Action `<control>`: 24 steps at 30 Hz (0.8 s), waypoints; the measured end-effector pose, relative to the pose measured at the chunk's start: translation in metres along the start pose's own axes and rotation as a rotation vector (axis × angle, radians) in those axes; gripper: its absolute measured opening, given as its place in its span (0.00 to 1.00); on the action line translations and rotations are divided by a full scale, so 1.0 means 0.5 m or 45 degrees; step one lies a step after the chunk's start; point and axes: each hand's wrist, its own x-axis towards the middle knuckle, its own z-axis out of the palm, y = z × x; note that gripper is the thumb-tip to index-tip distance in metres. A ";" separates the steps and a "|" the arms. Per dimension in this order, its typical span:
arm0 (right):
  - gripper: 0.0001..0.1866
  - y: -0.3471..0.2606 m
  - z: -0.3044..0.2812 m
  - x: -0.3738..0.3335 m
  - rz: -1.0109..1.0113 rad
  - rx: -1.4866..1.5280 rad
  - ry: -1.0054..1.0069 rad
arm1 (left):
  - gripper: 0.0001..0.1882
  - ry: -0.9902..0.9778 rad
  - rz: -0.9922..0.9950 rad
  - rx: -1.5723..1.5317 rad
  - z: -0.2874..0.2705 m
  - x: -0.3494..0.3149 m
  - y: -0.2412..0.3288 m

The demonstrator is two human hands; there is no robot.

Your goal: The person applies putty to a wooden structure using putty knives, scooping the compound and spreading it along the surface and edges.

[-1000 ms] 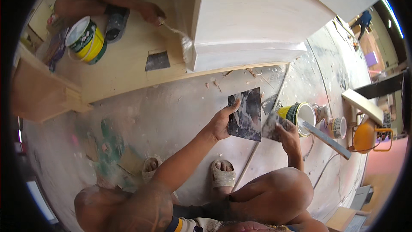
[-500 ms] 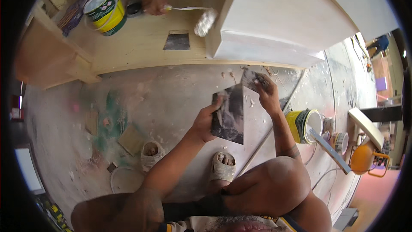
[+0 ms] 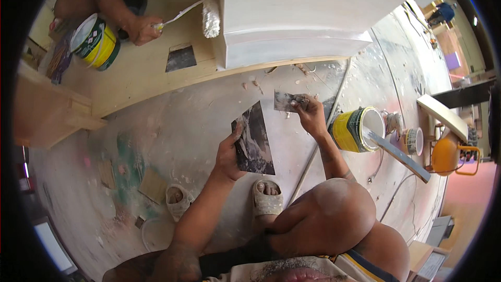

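Observation:
In my left hand (image 3: pixel 227 155) is a dark flat board (image 3: pixel 257 143) smeared with pale putty, tilted upright, my thumb over its near face and the fingers behind. My right hand (image 3: pixel 313 117) pinches a small flat scraper (image 3: pixel 282 101), its grey blade streaked with filler and pointing left. A gap separates the scraper from the board, with the blade just beyond the board's upper right corner. Both tools hang over the stained floor, above my sandalled feet.
Ahead stands a white-painted cabinet (image 3: pixel 297 47) on a wooden base. A co-worker's hand (image 3: pixel 142 30) holds a paint roller (image 3: pixel 211 18) against it, near a yellow-green bucket (image 3: pixel 107 47). To my right are another yellow bucket (image 3: pixel 347 129), a metal bar (image 3: pixel 399 157) and an orange container (image 3: pixel 443 155).
The scraper has come away from the board's top edge and now lies flatter, pointing left. My view has shifted right. The co-worker's roller has moved up against the cabinet.

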 end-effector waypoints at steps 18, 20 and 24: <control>0.06 0.017 -0.283 -0.477 0.485 0.192 0.968 | 0.14 0.146 -0.355 0.124 0.057 0.194 -0.155; 0.08 0.012 -0.304 -0.507 0.521 0.360 1.092 | 0.14 0.133 -0.388 0.147 0.062 0.206 -0.164; 0.12 0.045 -0.390 -0.518 0.341 0.262 1.354 | 0.14 0.034 -0.460 0.132 0.112 0.231 -0.220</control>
